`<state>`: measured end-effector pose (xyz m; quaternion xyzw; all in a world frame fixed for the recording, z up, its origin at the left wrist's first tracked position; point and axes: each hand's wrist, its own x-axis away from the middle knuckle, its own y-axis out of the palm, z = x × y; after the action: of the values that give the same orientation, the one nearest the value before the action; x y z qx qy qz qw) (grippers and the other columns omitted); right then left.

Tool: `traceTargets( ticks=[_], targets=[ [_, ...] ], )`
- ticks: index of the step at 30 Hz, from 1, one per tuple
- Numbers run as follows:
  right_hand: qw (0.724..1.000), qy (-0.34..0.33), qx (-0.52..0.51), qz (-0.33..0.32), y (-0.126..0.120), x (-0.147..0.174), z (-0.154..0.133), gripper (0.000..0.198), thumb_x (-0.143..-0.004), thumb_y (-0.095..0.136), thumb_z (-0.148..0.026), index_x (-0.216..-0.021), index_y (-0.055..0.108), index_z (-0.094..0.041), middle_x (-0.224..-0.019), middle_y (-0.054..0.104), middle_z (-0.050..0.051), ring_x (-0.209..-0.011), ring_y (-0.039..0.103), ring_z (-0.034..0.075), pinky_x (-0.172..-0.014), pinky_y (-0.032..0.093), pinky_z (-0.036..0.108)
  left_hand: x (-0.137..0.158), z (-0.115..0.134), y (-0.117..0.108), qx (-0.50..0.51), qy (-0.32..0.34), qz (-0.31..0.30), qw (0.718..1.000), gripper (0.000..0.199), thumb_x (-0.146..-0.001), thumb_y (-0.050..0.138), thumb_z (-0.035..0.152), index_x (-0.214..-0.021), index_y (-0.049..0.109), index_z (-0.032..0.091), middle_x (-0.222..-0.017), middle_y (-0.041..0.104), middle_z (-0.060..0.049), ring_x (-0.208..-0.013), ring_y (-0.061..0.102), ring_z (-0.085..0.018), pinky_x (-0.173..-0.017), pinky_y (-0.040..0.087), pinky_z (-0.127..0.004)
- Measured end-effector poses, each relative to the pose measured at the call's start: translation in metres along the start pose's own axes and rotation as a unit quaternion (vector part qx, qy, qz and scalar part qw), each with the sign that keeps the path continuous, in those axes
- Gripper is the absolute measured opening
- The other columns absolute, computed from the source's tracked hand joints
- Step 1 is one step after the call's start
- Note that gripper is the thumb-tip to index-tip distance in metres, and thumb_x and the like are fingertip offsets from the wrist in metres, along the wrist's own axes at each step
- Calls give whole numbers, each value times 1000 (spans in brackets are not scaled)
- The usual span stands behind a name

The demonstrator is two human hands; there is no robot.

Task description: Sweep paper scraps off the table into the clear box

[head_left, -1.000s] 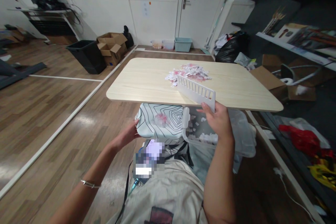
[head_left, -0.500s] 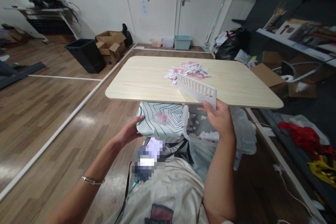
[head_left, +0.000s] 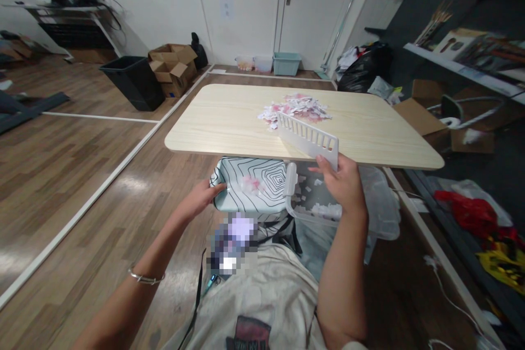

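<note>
My right hand (head_left: 344,183) grips one end of a white plastic slotted divider (head_left: 307,141), which stands on edge on the table. Its far end touches a heap of white and pink paper scraps (head_left: 297,108). With the thumb on top, my left hand (head_left: 205,197) clasps the left end of a white open-topped fabric box with black wavy lines (head_left: 262,167). A small clump of pink and white scraps (head_left: 253,183) lies in or on it; depth is hard to tell. To its right, below the table's edge, a clear plastic bin (head_left: 290,183) contains loose white scraps.
The pale wooden table (head_left: 221,120) spans the area before me. A blurred-out phone (head_left: 232,240) rests by my lap. Beyond are a black waste bin (head_left: 135,85), cardboard boxes (head_left: 174,65) and a teal basket (head_left: 286,64). Shelves (head_left: 463,71) line the right side.
My left thumb has moved further over the fabric box's left end, and that end looks tilted or pressed in slightly. The divider and the paper heap look unmoved.
</note>
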<state>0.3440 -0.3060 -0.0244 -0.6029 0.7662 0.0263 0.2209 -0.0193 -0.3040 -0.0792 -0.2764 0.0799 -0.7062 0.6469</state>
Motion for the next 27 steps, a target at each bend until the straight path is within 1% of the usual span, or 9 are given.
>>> traceTargets(
  ticks=[3,5,8,13,16,18,23,25,27],
  targets=[
    [1000,1,4,0,0,0,-1,58,-91,77,-68,-115,85,-16,-106,85,8,-83,81,28,-78,75,45,-8,1,-3,-63,35,14,997,47,-72,64,59,-96,67,19,-94,75,-9,-90,70,-33,-76,55,-40],
    [1000,1,7,0,0,0,-1,57,-92,76,-67,-115,85,-16,-105,85,8,-81,81,28,-78,75,45,-10,4,-3,-93,46,24,994,47,-71,61,57,-97,66,19,-98,75,-11,-95,71,-34,-82,55,-42],
    [1000,0,6,2,0,0,-1,55,-92,76,-65,-115,85,-16,-105,84,8,-81,81,28,-77,76,45,-12,6,-1,-128,46,25,990,39,-71,56,55,-89,61,21,-91,73,-10,-90,70,-33,-79,53,-41],
    [1000,2,10,5,0,0,-3,55,-91,77,-66,-114,85,-16,-103,84,9,-82,81,29,-77,75,45,-15,5,4,-147,45,39,987,27,-69,55,48,-80,57,24,-79,68,-6,-80,68,-30,-72,50,-37],
    [1000,6,6,7,0,0,-4,56,-90,78,-66,-115,85,-16,-105,84,8,-81,80,28,-77,76,45,-16,7,6,-185,33,55,981,18,-72,55,43,-74,56,24,-72,65,-5,-76,68,-29,-67,47,-35],
    [1000,7,1,7,1,0,-3,57,-90,79,-66,-116,85,-15,-106,84,8,-81,80,28,-77,76,45,-14,11,8,-217,21,60,974,16,-74,56,40,-73,57,25,-71,65,-7,-77,70,-30,-66,45,-35],
    [1000,11,-5,6,0,0,-2,58,-89,80,-64,-119,85,-14,-114,84,9,-83,81,28,-77,76,47,-5,23,8,-282,-22,79,956,23,-84,58,47,-83,64,25,-86,74,-15,-85,74,-37,-66,41,-37],
    [1000,11,-2,5,0,0,-2,58,-89,80,-65,-117,85,-15,-112,84,8,-81,81,28,-76,77,48,0,26,5,-295,-28,71,952,32,-88,58,56,-85,65,25,-90,77,-17,-87,75,-38,-66,42,-37],
    [1000,7,0,5,-1,-1,-2,58,-89,80,-67,-115,85,-15,-107,84,7,-81,81,28,-76,77,47,7,28,0,-290,-11,54,956,44,-92,57,68,-88,67,25,-92,79,-17,-86,76,-38,-67,44,-36]
  ],
)
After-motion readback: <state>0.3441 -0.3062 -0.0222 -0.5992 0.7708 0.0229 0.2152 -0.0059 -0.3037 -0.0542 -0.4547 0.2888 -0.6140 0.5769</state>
